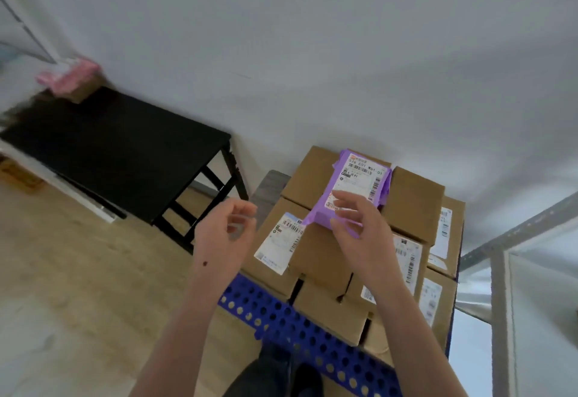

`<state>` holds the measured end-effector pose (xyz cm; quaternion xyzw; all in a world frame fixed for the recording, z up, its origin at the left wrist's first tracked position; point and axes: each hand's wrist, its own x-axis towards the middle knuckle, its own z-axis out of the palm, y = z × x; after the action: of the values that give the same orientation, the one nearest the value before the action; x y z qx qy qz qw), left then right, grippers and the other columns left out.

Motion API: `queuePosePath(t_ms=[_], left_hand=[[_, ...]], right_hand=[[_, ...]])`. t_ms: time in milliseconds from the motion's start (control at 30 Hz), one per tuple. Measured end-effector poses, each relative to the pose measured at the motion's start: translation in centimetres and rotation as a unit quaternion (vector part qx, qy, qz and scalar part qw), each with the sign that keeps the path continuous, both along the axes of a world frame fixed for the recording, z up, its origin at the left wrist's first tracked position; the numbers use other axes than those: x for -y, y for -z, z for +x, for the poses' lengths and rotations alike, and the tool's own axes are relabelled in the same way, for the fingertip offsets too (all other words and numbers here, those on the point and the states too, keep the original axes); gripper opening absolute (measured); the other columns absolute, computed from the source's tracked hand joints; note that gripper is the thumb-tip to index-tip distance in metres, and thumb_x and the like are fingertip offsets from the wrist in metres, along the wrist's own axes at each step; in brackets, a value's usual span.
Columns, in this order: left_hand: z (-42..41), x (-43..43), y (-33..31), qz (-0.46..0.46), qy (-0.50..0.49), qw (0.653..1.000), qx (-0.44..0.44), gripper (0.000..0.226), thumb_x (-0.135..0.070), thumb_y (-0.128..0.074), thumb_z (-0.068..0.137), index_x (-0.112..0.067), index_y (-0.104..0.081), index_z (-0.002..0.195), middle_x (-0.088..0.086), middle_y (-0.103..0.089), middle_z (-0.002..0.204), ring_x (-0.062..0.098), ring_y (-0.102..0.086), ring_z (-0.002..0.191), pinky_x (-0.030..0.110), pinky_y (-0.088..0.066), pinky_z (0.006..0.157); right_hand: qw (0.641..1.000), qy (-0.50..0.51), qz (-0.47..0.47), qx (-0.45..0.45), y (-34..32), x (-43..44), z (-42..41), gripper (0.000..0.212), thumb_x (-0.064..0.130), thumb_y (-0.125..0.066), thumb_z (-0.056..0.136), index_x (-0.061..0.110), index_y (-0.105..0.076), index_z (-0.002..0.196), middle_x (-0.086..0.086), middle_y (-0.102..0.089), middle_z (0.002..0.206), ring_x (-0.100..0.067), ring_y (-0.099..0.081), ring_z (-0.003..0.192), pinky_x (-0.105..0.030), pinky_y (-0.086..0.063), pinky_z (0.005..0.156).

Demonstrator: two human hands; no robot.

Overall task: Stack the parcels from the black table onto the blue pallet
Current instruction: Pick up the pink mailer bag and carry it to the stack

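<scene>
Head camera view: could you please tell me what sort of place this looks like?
Probably a small parcel storeroom or sorting room: labelled cardboard parcels and a purple mailer are stacked on a blue pallet, with a metal rack at the right and a black table nearby.

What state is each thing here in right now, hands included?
Purple parcel: lies flat atop the cardboard boxes.
Cardboard boxes: stacked on the blue pallet.
Black table: a blurred pink parcel at its far corner.
Left hand: loosely curled, holds nothing.
Right hand: fingers relaxed, over the purple parcel, holds nothing.
</scene>
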<state>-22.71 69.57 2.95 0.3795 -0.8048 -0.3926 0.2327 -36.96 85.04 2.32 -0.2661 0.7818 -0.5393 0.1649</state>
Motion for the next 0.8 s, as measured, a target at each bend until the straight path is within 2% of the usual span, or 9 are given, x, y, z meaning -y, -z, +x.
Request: queuePosePath(t_ms=[133, 267, 433, 567, 667, 800], left_hand=[[3.5, 0.7, 0.0, -0.008, -0.045, 0.999, -0.002, 0.02, -0.011, -0.065, 0.085, -0.028, -0.06, 0.095, -0.017, -0.062, 0.091, -0.001, -0.059, 0.086, 0.015, -0.047, 0.074], [6.6, 1.7, -0.3, -0.021, -0.089, 0.996, -0.022, 0.018, -0.01, -0.063, 0.086, -0.024, -0.062, 0.098, -0.011, -0.064, 0.094, 0.002, -0.06, 0.087, 0.014, -0.046, 0.07], [10.3, 3.7, -0.5, -0.023, -0.137, 0.99, -0.027, 0.018, -0.01, -0.063, 0.086, -0.023, -0.061, 0.099, -0.013, -0.062, 0.094, 0.0, -0.059, 0.085, 0.007, -0.045, 0.068], [13.6, 7.0, -0.6, -0.014, -0.164, 0.986, -0.029, 0.019, -0.012, -0.064, 0.086, -0.026, -0.061, 0.098, -0.015, -0.062, 0.095, 0.0, -0.058, 0.085, 0.011, -0.043, 0.068], [16.4, 10.3, -0.8, -0.017, -0.171, 0.984, -0.037, 0.019, -0.013, -0.064, 0.085, -0.027, -0.06, 0.097, -0.014, -0.063, 0.094, 0.001, -0.059, 0.086, 0.013, -0.044, 0.07], [20.5, 15.6, -1.4, -0.028, -0.178, 0.982, -0.059, 0.016, -0.016, -0.064, 0.086, -0.028, -0.062, 0.097, -0.015, -0.064, 0.095, 0.0, -0.06, 0.086, 0.014, -0.046, 0.071]], right_hand=[[0.999, -0.046, -0.018, 0.021, 0.3, 1.8, 1.8, 0.038, 0.006, -0.059, 0.092, 0.036, -0.058, 0.116, 0.016, -0.06, 0.11, 0.008, -0.056, 0.098, -0.01, -0.048, 0.083], [0.995, -0.098, -0.005, 0.013, 0.2, 4.3, 3.6, 0.038, 0.005, -0.06, 0.091, 0.033, -0.06, 0.117, 0.014, -0.06, 0.109, 0.004, -0.057, 0.098, -0.016, -0.048, 0.084], [0.988, -0.152, 0.008, -0.016, -0.4, 8.3, 6.4, 0.038, 0.008, -0.06, 0.091, 0.031, -0.059, 0.121, 0.014, -0.061, 0.109, 0.003, -0.058, 0.1, -0.012, -0.046, 0.081], [0.985, -0.174, 0.006, -0.017, -0.8, 12.6, 9.5, 0.037, 0.007, -0.059, 0.091, 0.03, -0.059, 0.12, 0.014, -0.061, 0.111, 0.004, -0.057, 0.101, -0.017, -0.049, 0.087], [0.982, -0.185, 0.012, -0.03, -0.9, 16.1, 12.3, 0.039, 0.008, -0.06, 0.091, 0.036, -0.057, 0.117, 0.017, -0.06, 0.109, 0.004, -0.057, 0.102, -0.018, -0.05, 0.087], [0.978, -0.201, 0.018, -0.044, -1.1, 21.5, 16.4, 0.037, 0.008, -0.058, 0.093, 0.038, -0.057, 0.116, 0.018, -0.059, 0.112, 0.004, -0.056, 0.103, -0.005, -0.045, 0.08]])
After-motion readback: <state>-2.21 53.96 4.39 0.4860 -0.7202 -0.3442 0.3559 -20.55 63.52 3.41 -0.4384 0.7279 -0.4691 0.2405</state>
